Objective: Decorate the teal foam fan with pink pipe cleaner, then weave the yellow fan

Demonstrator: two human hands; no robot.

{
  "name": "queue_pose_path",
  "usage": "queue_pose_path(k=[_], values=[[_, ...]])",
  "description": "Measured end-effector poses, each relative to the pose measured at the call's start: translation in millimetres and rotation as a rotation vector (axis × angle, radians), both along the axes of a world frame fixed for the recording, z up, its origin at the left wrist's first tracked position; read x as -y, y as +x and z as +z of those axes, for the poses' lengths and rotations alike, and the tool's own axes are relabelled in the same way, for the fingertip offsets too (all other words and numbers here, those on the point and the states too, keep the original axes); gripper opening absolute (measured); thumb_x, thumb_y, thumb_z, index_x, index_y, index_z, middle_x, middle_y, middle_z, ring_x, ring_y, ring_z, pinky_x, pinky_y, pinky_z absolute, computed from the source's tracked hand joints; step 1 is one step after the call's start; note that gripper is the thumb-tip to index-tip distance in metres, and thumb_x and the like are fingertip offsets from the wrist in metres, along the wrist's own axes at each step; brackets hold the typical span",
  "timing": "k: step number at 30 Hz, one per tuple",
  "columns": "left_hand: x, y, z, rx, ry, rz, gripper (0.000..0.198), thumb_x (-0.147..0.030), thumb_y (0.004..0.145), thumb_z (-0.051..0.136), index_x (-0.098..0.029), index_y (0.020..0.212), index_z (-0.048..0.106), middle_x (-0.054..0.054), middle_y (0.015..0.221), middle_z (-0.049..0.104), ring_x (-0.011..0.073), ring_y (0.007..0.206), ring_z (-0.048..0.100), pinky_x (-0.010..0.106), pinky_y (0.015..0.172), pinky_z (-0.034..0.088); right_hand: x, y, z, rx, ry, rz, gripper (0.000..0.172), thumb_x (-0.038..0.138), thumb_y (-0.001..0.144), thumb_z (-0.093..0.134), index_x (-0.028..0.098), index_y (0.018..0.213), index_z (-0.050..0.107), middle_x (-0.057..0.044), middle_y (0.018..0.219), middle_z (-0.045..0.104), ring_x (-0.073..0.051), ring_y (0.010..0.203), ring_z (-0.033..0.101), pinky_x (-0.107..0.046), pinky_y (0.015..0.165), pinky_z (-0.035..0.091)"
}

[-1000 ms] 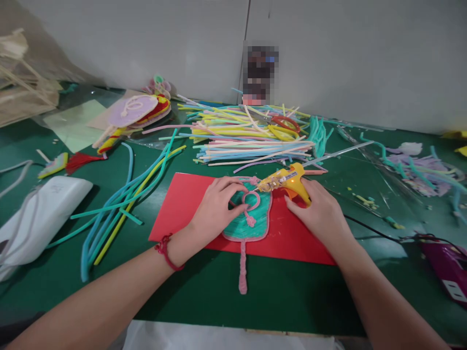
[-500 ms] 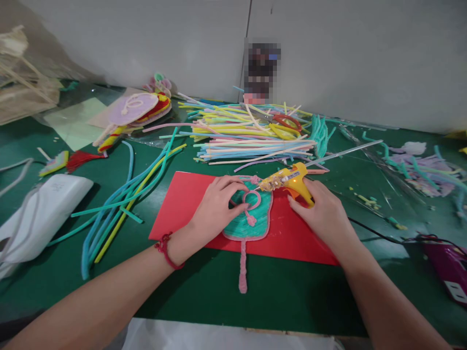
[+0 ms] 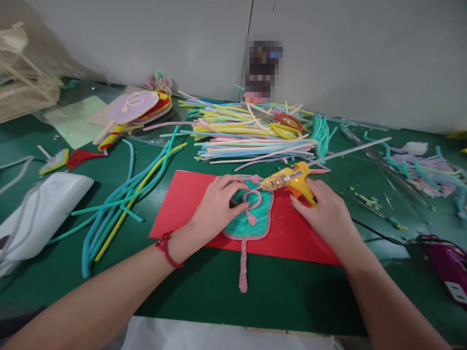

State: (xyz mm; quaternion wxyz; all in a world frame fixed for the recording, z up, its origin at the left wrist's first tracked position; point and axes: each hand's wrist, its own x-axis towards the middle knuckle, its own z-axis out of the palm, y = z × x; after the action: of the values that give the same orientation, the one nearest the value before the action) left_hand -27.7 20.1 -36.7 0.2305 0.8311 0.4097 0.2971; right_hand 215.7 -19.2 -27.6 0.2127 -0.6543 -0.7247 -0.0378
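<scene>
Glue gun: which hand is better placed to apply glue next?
Likely the right hand: it holds the glue gun, nozzle near the pink loop; the left hand is at that loop.

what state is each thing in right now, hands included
left hand: fingertips at the pink loop
pink loop: curled into a ring over the fan
right hand: gripping the glue gun
glue gun: nozzle near the loop, clear stick protruding behind
fan: flat, handle past the red sheet's near edge
red sheet: flat
red-handled scissors: on the stem pile, open or shut unclear
</scene>
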Motion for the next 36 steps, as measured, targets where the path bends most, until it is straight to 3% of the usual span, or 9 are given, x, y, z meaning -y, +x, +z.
queue_pose_path(k=[14,22,36], values=[[1.0,1.1,2.4,0.002,0.006,0.005,0.024,-0.021,0.078,0.067,-0.021,0.100,0.059,0.006,0.111,0.057,0.0229,0.108,0.051,0.040,0.088,0.046,3.6,8.8,-1.0,0.024,0.048,0.035,0.032,0.035,0.083,0.051,0.015,0.107,0.058,-0.010,0.087,0.061,-0.024,0.078,0.061,-0.035,0.068,0.048],[0.9,1.4,-0.4,-0.001,0.083,-0.028,0.023,-0.019,0.079,0.066,-0.022,0.101,0.062,0.007,0.109,0.056,0.0226,0.104,0.052,0.039,0.085,0.047,5.3,10.4,4.0,0.029,0.017,0.036,0.034,0.037,0.084,0.049,0.015,0.109,0.057,-0.009,0.085,0.061,-0.023,0.077,0.060,-0.035,0.069,0.048],[0.5,1.8,-0.7,0.000,0.077,-0.031,0.022,-0.018,0.078,0.066,-0.020,0.100,0.063,0.007,0.108,0.057,0.0228,0.103,0.053,0.039,0.084,0.047,8.7,12.1,9.0,0.014,-0.049,0.000,0.030,0.037,0.084,0.048,0.016,0.101,0.059,-0.010,0.087,0.062,-0.023,0.076,0.061,-0.034,0.066,0.047]])
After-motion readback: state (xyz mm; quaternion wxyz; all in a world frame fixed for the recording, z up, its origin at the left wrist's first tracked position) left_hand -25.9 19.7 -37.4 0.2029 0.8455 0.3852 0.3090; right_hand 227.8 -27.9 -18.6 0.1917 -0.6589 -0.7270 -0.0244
